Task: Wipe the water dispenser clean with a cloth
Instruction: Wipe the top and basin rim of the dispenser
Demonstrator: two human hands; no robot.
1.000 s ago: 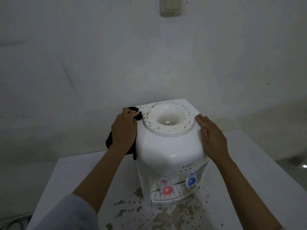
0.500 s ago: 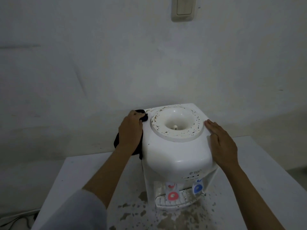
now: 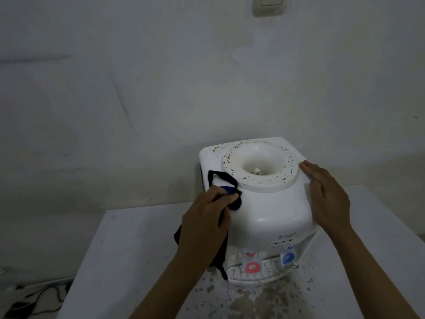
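- A person's left hand (image 3: 203,221) grips a dark cloth (image 3: 226,184) against the upper left shoulder of a white tabletop water dispenser (image 3: 269,208); half a second earlier the same hand sat farther back, at the rear left corner of the top
- The cloth has travelled forward along the left edge, one loop lying on the top panel and a tail hanging down past the wrist toward the drip tray (image 3: 257,272)
- The right hand (image 3: 326,196) remains flat with fingers straight, pressed on the dispenser's right side as a brace, holding nothing
- The dispenser stands on a white table (image 3: 138,249) close to the wall, its red tap (image 3: 251,267) and blue tap (image 3: 288,258) facing the camera
- Brown specks and rust-coloured stains ring the bottle well (image 3: 259,166), and the rear left corner the cloth has just left shows marks, so the job looks barely begun
- Flaked debris litters the table in front of the base; a wall switch (image 3: 269,4) hangs above and cables (image 3: 34,298) trail on the floor at left
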